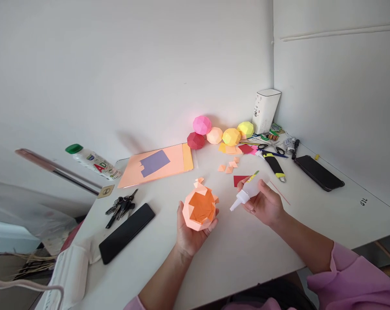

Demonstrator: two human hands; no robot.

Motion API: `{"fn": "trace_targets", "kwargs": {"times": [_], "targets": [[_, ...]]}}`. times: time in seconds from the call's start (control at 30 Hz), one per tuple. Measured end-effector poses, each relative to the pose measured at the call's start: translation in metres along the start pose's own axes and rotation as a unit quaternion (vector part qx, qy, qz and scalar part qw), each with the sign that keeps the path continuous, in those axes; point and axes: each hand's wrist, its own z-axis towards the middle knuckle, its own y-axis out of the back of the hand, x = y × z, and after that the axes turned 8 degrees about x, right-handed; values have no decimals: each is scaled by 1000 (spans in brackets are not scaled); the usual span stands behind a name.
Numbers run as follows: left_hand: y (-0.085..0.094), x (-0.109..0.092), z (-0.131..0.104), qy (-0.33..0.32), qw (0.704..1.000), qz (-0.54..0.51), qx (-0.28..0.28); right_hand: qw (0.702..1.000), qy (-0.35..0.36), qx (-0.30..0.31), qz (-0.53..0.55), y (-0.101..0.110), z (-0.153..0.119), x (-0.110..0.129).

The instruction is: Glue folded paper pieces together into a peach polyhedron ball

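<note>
Head view: the left hand cups an open paper ball above the worktop, fingers curled around its underside. The right hand pinches a squeeze bottle between thumb and fingers, nozzle tilted down beside the ball.

Risks, as judged:
- Excess grip from the left hand could crush the thin shell or bend its jagged rim.
- Pressure on the tilted bottle could drip its contents onto the worktop.

Containers: the ball is hollow, with orange inner faces and folded flaps visible. The contents of the squeeze bottle and the green-capped drink bottle cannot be determined.
</note>
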Motion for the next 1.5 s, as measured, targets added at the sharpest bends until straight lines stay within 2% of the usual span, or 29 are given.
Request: {"fn": "trace_targets", "kwargs": {"times": [0.2, 0.37, 0.73, 0.93, 1.07, 1.13, 1.2, 1.33, 1.5], "targets": [[1, 1, 2, -21, 999, -23, 15, 1000, 6, -10, 2, 0, 2, -1], [0, 1, 4, -40, 999, -26, 1, 1000, 6, -28, -3, 0, 3, -1], [1, 0, 5, -52, 998, -16, -16, 999, 35, -8, -32, 5, 7, -6], [1, 0, 5, -48, 998, -25, -23, 998, 23, 9, -58, 9, 8, -11], [-1, -1, 4, -48, 999, -22, -10, 994, 38, 6, -100, 6, 7, -10], [-3, 0, 2, -48, 999, -8, 8, 984, 30, -12, -173, 6, 6, -10], [-5, 0, 0, -47, 998, 15, 32, 956, 9, -43, -290, 9, 5, -15], [-8, 3, -3, -55, 992, 72, 93, 848, -30, -96, -520, 28, 9, -30], [-3, 7, -5, -32, 985, 111, 130, 673, -9, -20, -739, 55, 15, -44]]}}
